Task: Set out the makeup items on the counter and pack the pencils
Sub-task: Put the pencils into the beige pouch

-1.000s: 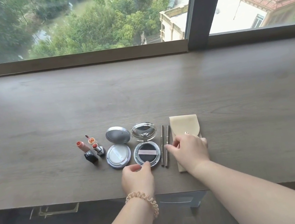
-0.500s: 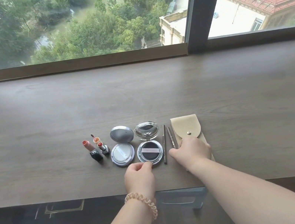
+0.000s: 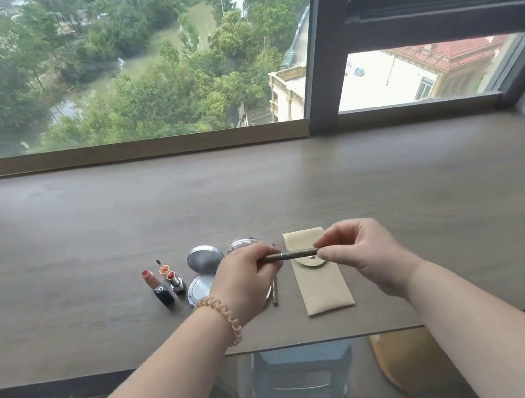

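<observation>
Now one pencil (image 3: 288,256) is up off the counter (image 3: 88,245), my left hand (image 3: 246,278) and right hand (image 3: 360,252) each pinching an end mid-frame (over the pouch (image 3: 325,289)); I'd keep it level, then slide it straight in.

Dark window frame (image 3: 316,50), trees (image 3: 135,109) outside, red-roofed building (image 3: 458,51), blue-grey stool (image 3: 300,373) (only partly seen), yellow object (image 3: 402,359) beside it

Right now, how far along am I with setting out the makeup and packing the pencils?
Set out: lipsticks, open compacts and pouch lie on the counter. In hand: left hand and right hand pinch one pencil by its ends above the pouch. Left: it and the second pencil on the counter still need packing.
</observation>
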`<state>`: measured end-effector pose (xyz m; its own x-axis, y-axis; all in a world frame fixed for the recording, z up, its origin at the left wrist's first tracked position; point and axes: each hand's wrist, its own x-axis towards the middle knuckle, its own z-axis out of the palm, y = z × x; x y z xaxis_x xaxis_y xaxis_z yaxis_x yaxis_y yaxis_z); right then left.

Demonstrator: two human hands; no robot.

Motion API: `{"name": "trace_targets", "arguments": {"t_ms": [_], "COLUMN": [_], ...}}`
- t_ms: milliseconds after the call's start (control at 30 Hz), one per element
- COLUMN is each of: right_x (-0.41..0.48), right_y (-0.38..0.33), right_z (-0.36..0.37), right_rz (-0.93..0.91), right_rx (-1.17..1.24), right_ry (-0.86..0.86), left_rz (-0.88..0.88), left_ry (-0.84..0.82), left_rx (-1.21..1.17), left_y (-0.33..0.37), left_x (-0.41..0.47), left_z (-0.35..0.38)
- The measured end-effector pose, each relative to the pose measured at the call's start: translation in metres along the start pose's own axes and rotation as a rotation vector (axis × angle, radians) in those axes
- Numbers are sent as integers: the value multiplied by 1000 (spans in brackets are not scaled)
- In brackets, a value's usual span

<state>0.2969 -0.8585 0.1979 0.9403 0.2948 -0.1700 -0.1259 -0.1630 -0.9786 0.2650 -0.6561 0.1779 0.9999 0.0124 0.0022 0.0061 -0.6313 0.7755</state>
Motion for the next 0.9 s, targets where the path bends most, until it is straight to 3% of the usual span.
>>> {"name": "trace_targets", "arguments": {"t_ms": [167,433,567,900], "right_x": [-10,-15,-16,-7], "right_y": [-18,-17,-17,-17], "right_z": [7,23,25,23], "right_rz": [5,51,64,189], "right_rx": [357,331,366,221], "right_ry": [41,79,34,114], "left_rz": [114,126,151,158], "left_ry": [-64,44,58,-27], "left_rx": [46,-86,-34,67], "left_y": [13,26,28,31], "left_x": [-10,-16,-17,-10], "left_z": [-3,0,2,7]}}
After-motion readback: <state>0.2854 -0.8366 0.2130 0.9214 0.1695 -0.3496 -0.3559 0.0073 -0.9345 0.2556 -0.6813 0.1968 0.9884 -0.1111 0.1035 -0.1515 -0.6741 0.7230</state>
